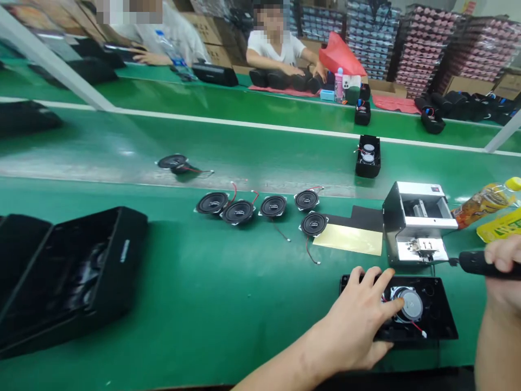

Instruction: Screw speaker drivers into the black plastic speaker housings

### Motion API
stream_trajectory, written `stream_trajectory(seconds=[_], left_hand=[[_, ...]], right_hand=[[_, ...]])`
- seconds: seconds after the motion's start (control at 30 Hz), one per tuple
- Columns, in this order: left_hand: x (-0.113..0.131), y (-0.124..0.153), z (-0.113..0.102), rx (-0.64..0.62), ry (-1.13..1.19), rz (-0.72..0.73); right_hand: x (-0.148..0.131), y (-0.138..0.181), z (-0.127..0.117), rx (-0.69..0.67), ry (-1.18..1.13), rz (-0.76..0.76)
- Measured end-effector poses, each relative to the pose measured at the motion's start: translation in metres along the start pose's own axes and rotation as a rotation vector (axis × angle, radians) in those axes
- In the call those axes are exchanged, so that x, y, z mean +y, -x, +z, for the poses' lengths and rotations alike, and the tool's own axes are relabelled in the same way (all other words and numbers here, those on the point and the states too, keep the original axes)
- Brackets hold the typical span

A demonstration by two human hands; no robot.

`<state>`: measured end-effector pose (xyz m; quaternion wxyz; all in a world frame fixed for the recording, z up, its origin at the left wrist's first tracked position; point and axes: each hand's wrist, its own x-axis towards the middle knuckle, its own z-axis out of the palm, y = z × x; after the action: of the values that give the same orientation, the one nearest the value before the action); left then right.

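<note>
Left hand [358,320] lies palm down, fingers spread, forearm extended from below. Right hand [502,266] is closed in a grip at the right edge.

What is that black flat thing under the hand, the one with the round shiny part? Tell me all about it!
It is a black panel, looking like plastic, lying flat on the green table near its front edge. A round speaker sits in it back side up, its silvery magnet showing, with red wires at the side. The left hand rests on its left part, thumb touching the magnet. A small metal machine stands just behind it.
</note>
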<state>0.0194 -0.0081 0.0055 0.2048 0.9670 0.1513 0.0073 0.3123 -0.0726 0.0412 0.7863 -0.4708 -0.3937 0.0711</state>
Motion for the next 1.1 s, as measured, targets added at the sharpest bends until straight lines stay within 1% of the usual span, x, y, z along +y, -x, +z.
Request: stream_trajectory(seconds=[0.03,0.07,0.13,0.17,0.27,0.33,0.43,0.53,0.67,0.73,0.8,0.87,0.93,0.97,1.03,1.1], left_hand=[[0.000,0.001,0.001,0.001,0.000,-0.002],[0.000,0.003,0.002,0.006,-0.001,-0.007],[-0.002,0.011,0.003,0.023,0.003,-0.030],[-0.003,0.016,0.003,0.031,0.010,-0.048],[-0.008,0.030,0.006,0.048,0.044,-0.090],[-0.011,0.036,0.009,0.070,0.067,-0.092],[-0.015,0.041,0.018,0.147,0.089,-0.072],[-0.018,0.041,0.027,0.213,0.109,-0.060],[-0.020,0.040,0.030,0.228,0.118,-0.072],[-0.020,0.040,0.029,0.220,0.108,-0.073],[-0.020,0.040,0.028,0.220,0.092,-0.070],[-0.020,0.040,0.028,0.234,0.085,-0.066],[-0.020,0.039,0.029,0.248,0.085,-0.061],[-0.020,0.039,0.030,0.254,0.087,-0.058],[-0.021,0.039,0.031,0.262,0.090,-0.054],[-0.021,0.039,0.031,0.265,0.095,-0.052]], right_hand=[[0.000,0.000,0.015,0.023,-0.006,-0.060],[0.000,0.002,0.028,0.032,-0.020,-0.090],[0.000,0.009,0.047,-0.019,-0.043,-0.081],[0.001,0.013,0.052,-0.061,-0.060,-0.078],[0.007,0.020,0.052,-0.173,-0.137,-0.068],[0.011,0.022,0.048,-0.204,-0.188,-0.017],[0.012,0.023,0.044,-0.196,-0.220,0.020],[0.012,0.023,0.042,-0.206,-0.232,0.004],[0.010,0.022,0.044,-0.241,-0.219,0.046],[0.008,0.021,0.047,-0.205,-0.222,0.049],[0.006,0.018,0.051,-0.165,-0.217,0.016],[0.007,0.013,0.055,-0.176,-0.187,-0.003],[0.009,0.009,0.059,-0.202,-0.138,0.034],[0.011,0.007,0.062,-0.195,-0.115,0.066],[0.013,0.006,0.066,-0.152,-0.060,0.118],[0.013,0.006,0.070,-0.110,0.008,0.134]])
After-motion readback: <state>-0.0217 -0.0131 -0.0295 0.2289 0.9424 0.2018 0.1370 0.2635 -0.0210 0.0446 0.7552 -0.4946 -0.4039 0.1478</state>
